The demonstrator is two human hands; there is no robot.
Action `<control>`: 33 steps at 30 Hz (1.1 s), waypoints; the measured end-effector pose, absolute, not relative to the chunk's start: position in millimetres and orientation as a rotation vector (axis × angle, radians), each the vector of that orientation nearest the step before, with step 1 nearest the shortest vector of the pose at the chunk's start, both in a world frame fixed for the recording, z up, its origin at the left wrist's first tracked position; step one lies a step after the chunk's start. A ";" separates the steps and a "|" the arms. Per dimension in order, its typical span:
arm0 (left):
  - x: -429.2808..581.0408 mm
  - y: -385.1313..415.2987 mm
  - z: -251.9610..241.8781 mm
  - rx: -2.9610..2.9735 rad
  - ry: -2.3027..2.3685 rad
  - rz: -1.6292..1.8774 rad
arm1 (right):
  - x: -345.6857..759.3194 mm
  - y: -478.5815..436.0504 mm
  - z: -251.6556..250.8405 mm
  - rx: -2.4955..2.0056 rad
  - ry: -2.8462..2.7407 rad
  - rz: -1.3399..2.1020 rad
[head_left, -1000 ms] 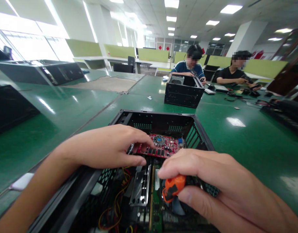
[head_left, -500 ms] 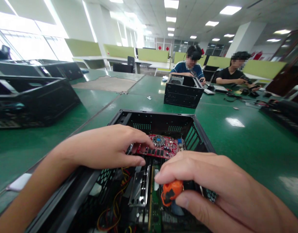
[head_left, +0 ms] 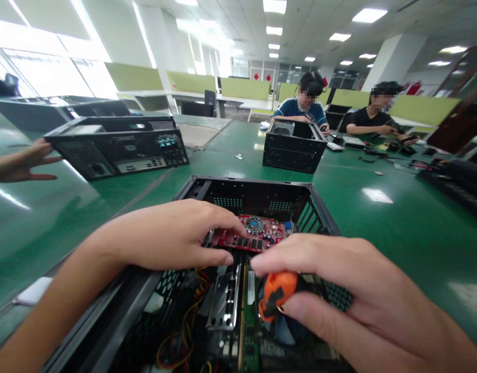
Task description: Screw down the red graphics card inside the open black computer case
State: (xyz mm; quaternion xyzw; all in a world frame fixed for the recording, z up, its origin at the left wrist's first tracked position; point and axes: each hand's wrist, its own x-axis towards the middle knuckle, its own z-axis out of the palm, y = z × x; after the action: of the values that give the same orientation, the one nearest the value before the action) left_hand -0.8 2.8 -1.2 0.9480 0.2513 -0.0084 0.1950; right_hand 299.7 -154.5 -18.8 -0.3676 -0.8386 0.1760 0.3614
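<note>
The room is lit by rectangular ceiling panels (head_left: 275,6). Bright windows (head_left: 40,72) line the left side; yellow-green partitions (head_left: 244,88) stand at the back. The surface (head_left: 223,160) is glossy green, reflects the lights and carries a pale patch (head_left: 199,135) left of centre. On its far side sit a person in blue (head_left: 291,108), behind an upright black case (head_left: 293,153), and a person in black (head_left: 366,122). At left, a co-worker's hand (head_left: 28,161) is at the end of a tilted case (head_left: 145,150).

The open computer case (head_left: 254,190) lies on the near part of the surface. A red circuit board (head_left: 267,230) is inside, close to the far wall. The left hand (head_left: 176,233) reaches over the case's left edge, fingers bent at the board's left end; whether they grip it cannot be determined. The right hand (head_left: 347,280) grasps an orange-and-black handle (head_left: 283,287) between thumb and fingers. The handle is above the cooling fan (head_left: 285,331), near the board.
</note>
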 end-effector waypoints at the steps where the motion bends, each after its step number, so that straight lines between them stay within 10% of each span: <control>1: -0.9 2.7 -1.3 2.655 0.710 -0.029 | 298.3 -154.2 -20.2 -0.984 -2.114 0.394; 33: 1.1 1.5 -0.3 2.696 0.719 -0.044 | 296.5 -140.3 -34.8 -1.179 -2.013 0.121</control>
State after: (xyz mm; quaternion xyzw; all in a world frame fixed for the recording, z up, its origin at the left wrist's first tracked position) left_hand 1.1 1.5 -0.3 0.9513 0.2537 -0.0155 0.1745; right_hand 296.5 -140.3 -34.8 -0.4644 -0.7927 0.0477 0.3920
